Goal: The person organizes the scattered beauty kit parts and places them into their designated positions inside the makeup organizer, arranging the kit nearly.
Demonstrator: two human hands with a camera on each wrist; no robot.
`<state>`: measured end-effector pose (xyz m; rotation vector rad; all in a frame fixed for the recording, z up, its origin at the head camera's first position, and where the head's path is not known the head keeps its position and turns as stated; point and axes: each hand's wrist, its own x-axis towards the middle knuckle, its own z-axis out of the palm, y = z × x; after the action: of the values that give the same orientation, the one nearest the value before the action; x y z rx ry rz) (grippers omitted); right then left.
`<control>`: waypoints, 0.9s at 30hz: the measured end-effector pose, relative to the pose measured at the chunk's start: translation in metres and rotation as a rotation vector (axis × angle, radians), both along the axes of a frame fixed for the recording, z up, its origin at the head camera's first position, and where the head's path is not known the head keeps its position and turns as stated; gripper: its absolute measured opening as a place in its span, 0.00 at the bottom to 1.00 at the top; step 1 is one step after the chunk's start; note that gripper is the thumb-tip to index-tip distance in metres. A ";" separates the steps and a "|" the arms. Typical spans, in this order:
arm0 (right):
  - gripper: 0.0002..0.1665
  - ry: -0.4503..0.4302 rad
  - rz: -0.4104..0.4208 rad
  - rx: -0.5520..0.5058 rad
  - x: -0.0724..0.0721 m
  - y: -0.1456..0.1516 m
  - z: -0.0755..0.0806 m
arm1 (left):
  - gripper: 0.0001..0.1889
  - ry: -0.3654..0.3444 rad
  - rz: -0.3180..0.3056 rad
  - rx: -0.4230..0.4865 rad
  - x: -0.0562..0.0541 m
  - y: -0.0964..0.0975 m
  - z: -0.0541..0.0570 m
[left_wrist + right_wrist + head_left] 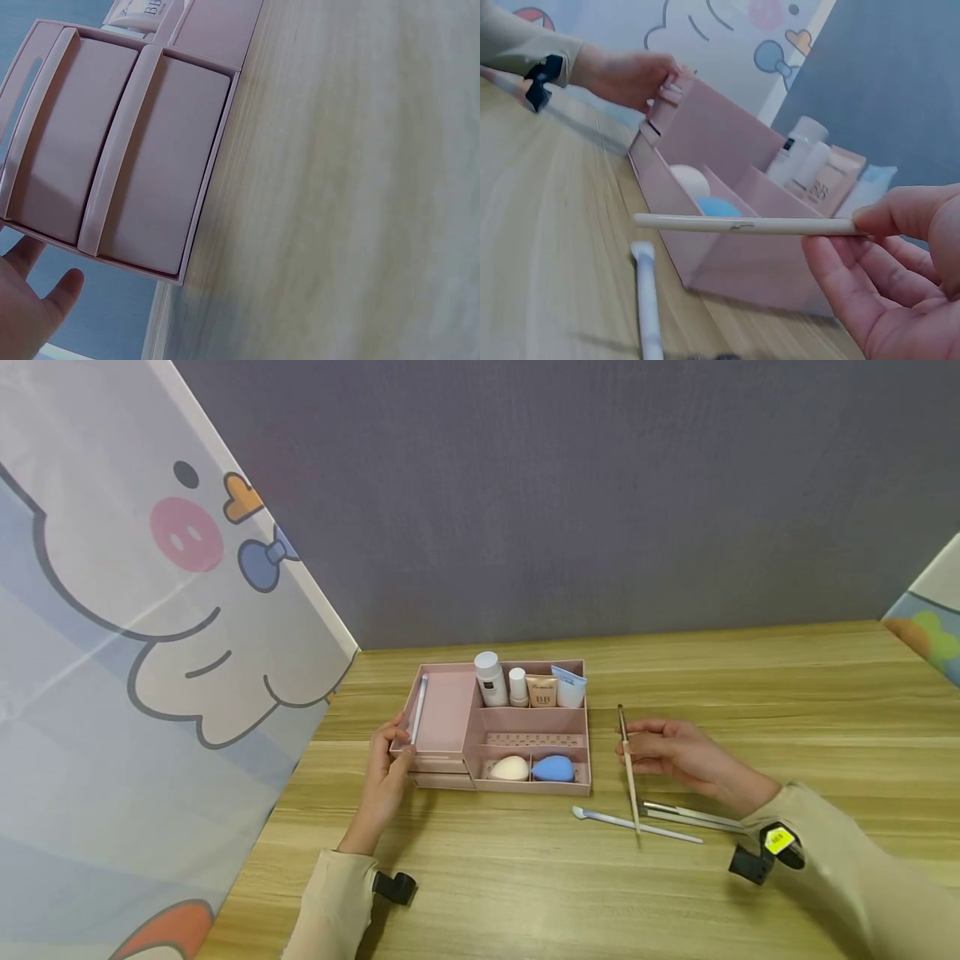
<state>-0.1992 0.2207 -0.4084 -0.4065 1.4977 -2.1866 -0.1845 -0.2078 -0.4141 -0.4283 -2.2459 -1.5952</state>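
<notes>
1. Wood-grain tabletop (480,885) was backed by a grey wall (562,493).
2. One pale brush (632,785) was pinched between thumb and fingers of the right hand (667,756), held above the tabletop just right of the pink organizer (532,720).
3. Near its handle end, a blue-white brush (671,833) was seen lying; two loose brushes (693,815) were seen near the right sleeve (832,852).
4. Organizer's left front corner was gripped by the left hand (386,772), beside a thin brush (418,710) in the top tray (450,710).
5. Sponges (553,768) were stored at its front, bottles (492,683) and tubes (542,692) behind.
6. Judged risks: pinched off-centre, the pale brush could be tipped into the loose ones; the organizer could be skewed by uneven corner pressure.
</notes>
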 end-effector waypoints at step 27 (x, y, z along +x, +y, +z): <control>0.12 0.032 -0.069 -0.003 0.015 -0.064 0.021 | 0.10 -0.006 -0.008 0.019 0.000 -0.001 0.000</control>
<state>-0.1846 0.1564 -0.3874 -0.3986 1.5476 -2.2452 -0.1843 -0.2084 -0.4140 -0.4284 -2.2345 -1.6233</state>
